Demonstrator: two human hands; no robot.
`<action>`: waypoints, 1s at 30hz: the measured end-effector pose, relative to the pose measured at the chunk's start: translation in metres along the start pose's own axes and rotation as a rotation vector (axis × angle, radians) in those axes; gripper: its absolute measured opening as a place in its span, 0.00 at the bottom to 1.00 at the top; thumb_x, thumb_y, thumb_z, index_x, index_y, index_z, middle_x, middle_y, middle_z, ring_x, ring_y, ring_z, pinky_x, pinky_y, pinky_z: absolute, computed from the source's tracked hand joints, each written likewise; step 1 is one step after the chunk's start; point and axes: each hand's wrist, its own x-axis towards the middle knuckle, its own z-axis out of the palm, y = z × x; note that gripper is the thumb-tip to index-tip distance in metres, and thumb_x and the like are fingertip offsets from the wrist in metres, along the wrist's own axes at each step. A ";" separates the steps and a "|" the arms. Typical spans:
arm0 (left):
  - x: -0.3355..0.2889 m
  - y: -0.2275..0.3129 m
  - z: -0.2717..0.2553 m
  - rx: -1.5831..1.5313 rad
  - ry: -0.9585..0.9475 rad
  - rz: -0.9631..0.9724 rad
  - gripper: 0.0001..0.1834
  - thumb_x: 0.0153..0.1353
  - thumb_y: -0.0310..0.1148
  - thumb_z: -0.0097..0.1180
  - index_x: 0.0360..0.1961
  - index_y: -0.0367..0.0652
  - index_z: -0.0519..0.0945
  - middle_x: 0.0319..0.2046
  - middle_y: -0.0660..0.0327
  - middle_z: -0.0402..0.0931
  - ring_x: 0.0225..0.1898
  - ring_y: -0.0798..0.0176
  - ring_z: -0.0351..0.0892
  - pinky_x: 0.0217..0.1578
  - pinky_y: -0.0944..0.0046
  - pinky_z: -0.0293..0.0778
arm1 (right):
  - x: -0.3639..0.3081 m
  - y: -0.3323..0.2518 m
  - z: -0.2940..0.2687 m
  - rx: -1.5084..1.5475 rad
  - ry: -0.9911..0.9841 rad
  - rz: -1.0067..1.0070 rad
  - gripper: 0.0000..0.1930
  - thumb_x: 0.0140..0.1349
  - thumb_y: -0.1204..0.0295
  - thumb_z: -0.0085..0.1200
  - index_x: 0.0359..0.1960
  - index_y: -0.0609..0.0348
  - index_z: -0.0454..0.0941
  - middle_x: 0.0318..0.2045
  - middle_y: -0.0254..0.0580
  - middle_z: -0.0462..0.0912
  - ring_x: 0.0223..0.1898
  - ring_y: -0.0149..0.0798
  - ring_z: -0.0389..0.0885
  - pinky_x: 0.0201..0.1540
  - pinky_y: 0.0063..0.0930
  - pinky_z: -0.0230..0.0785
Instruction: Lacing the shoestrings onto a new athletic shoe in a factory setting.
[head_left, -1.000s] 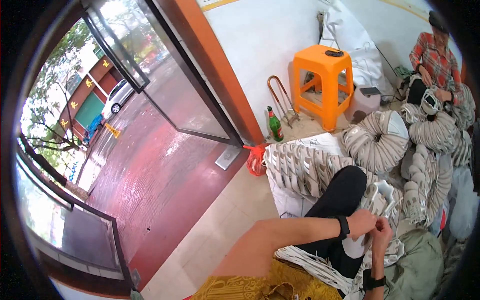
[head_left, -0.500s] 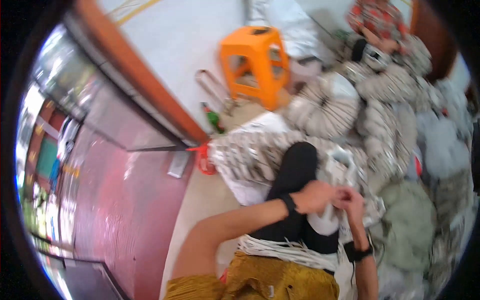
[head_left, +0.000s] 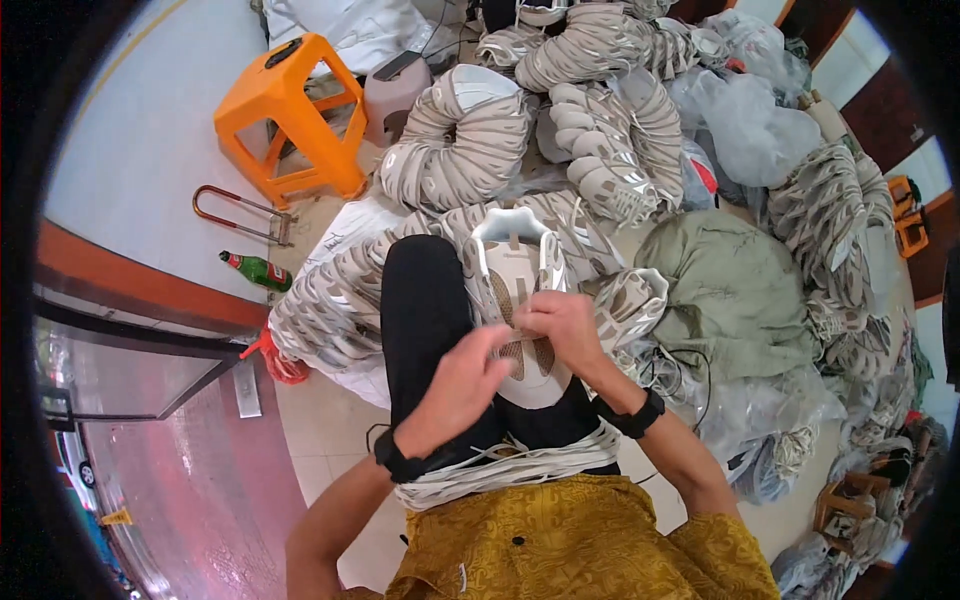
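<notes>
A beige and white shoe upper [head_left: 517,262] lies across my thighs, its padded collar pointing away from me and its toe toward my waist. Over its right side my right hand [head_left: 565,328] is closed in a pinch at the lacing area; whatever is between the fingertips is too small to make out. My left hand [head_left: 458,385] is beside the left edge of the upper, thumb apart from the stretched fingers, with nothing visible in it. A bundle of white shoelaces [head_left: 515,468] rests across my lap, against my mustard-coloured top.
Coiled stacks of similar shoe uppers [head_left: 455,140] surround my knees. An orange stool [head_left: 300,120], a green bottle [head_left: 262,270] and a red plastic bag [head_left: 280,362] stand or lie to the left. On the right are an olive cloth sack [head_left: 720,290] and a dark cable [head_left: 708,385].
My hands were together over the upper and are now apart, the left one drawn back toward the left. The view has turned to the right, and the person at the far side is largely out of it.
</notes>
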 end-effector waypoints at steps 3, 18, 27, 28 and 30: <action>-0.008 -0.012 0.012 0.125 0.139 0.399 0.18 0.53 0.25 0.51 0.47 0.38 0.68 0.37 0.57 0.73 0.37 0.64 0.73 0.39 0.69 0.69 | 0.014 -0.040 0.014 0.133 0.133 -0.367 0.07 0.37 0.70 0.52 0.22 0.53 0.76 0.22 0.39 0.75 0.27 0.37 0.76 0.27 0.28 0.67; -0.035 -0.059 -0.167 -0.621 0.725 0.090 0.14 0.60 0.35 0.43 0.37 0.32 0.71 0.30 0.55 0.74 0.34 0.63 0.75 0.38 0.65 0.72 | -0.064 -0.001 -0.055 -0.202 -0.332 0.704 0.19 0.38 0.74 0.56 0.38 0.56 0.76 0.18 0.43 0.76 0.21 0.40 0.76 0.27 0.31 0.69; -0.097 -0.141 -0.392 -0.724 1.261 -0.193 0.17 0.61 0.28 0.41 0.50 0.33 0.67 0.49 0.50 0.65 0.52 0.56 0.65 0.54 0.60 0.64 | -0.102 0.050 -0.013 -0.580 -0.297 0.479 0.06 0.44 0.69 0.50 0.23 0.54 0.76 0.19 0.41 0.78 0.24 0.47 0.77 0.27 0.38 0.68; -0.100 -0.144 -0.394 -0.673 1.172 -0.165 0.17 0.61 0.29 0.41 0.51 0.34 0.66 0.49 0.51 0.65 0.52 0.57 0.65 0.54 0.60 0.63 | -0.097 0.052 -0.015 -0.578 -0.249 0.503 0.06 0.44 0.69 0.50 0.23 0.54 0.76 0.19 0.41 0.78 0.24 0.47 0.77 0.27 0.38 0.68; -0.105 -0.140 -0.395 -0.648 1.160 -0.152 0.18 0.61 0.30 0.42 0.51 0.34 0.66 0.48 0.52 0.66 0.52 0.57 0.65 0.54 0.61 0.63 | -0.092 0.054 -0.020 -0.613 -0.288 0.570 0.08 0.44 0.71 0.49 0.27 0.56 0.77 0.22 0.43 0.79 0.26 0.48 0.77 0.28 0.38 0.68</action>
